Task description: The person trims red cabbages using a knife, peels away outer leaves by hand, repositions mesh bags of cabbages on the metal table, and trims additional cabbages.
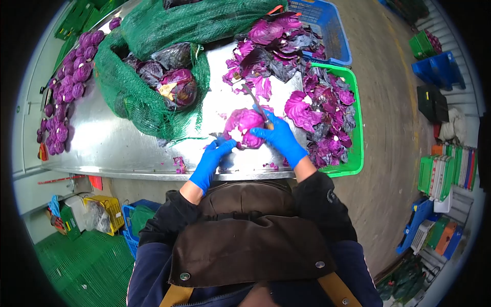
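Observation:
A trimmed red cabbage [244, 126] with a pale cut stem sits on the steel table near its front edge. My left hand [217, 153], in a blue glove, grips the cabbage from its lower left side. In my blue-gloved right hand [281, 137] is a knife [254, 98], its blade pointing up and away over the table. The fingers of that hand also touch the cabbage's right side. Beyond, an untrimmed red cabbage [179, 88] with dark outer leaves lies in the mouth of a green net sack [128, 97].
Loose purple leaves [266, 56] are heaped at the table's right. A green crate [358, 123] full of leaves stands at its right edge, with a blue crate [335, 30] behind. Several trimmed cabbages [71, 77] line the far left side. Scraps [179, 163] lie near the front edge.

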`<state>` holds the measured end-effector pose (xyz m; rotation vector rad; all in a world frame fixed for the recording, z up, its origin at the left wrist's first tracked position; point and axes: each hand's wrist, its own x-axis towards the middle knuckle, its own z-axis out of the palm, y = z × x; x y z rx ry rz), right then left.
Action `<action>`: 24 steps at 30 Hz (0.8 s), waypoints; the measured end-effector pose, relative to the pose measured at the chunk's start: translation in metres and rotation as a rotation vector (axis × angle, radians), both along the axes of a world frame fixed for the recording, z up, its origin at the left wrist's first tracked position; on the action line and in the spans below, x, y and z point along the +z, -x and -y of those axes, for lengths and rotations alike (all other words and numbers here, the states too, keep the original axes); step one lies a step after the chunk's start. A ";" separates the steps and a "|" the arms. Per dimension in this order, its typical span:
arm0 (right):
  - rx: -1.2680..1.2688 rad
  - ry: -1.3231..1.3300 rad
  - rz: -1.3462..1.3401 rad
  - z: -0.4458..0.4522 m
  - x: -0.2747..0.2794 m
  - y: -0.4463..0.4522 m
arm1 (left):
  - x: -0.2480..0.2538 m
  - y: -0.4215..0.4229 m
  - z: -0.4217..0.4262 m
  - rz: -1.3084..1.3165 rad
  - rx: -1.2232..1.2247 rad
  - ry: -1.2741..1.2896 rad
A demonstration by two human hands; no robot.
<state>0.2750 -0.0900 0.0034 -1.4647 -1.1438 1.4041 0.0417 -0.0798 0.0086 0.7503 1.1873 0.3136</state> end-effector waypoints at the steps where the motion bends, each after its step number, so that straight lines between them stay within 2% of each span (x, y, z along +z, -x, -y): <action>1: 0.029 0.052 0.124 -0.006 0.004 -0.007 | -0.001 -0.006 -0.001 -0.111 -0.067 -0.467; 2: 0.006 0.030 0.073 -0.011 -0.011 -0.010 | -0.002 -0.013 -0.005 -0.212 -0.133 -0.939; 3: 0.033 0.223 0.012 -0.017 -0.001 -0.016 | -0.031 -0.017 -0.016 -0.204 -0.225 -1.077; 4: 0.043 0.319 -0.022 -0.018 -0.001 -0.019 | -0.027 -0.033 -0.027 -0.237 -0.285 -1.156; 5: 0.052 0.415 -0.052 -0.018 0.000 -0.022 | -0.030 -0.041 -0.032 -0.181 -0.251 -1.091; 7: -0.152 -0.123 0.240 -0.019 -0.008 -0.024 | -0.020 -0.058 -0.037 -0.115 -0.229 -1.031; 8: -0.188 -0.194 0.607 -0.009 -0.009 -0.032 | -0.016 -0.064 -0.032 -0.291 -0.262 -1.065; 9: -0.188 -0.156 0.696 -0.004 0.004 -0.029 | -0.006 -0.072 -0.031 -0.467 -0.293 -1.100; 10: -0.192 -0.113 0.784 0.002 0.014 -0.023 | 0.000 -0.078 -0.029 -0.458 -0.303 -1.104; 12: -0.129 -0.133 0.966 0.017 0.028 -0.008 | 0.006 -0.088 -0.024 -0.627 -0.305 -1.069; 16: -0.081 -0.158 1.148 0.039 0.020 0.011 | 0.010 -0.094 -0.033 -0.673 -0.392 -1.091; 23: -0.104 -0.141 1.157 0.024 0.006 0.005 | 0.018 -0.110 -0.032 -0.752 -0.426 -1.071; 24: -0.102 -0.067 1.113 0.021 0.014 0.006 | 0.020 -0.110 -0.031 -0.750 -0.431 -1.073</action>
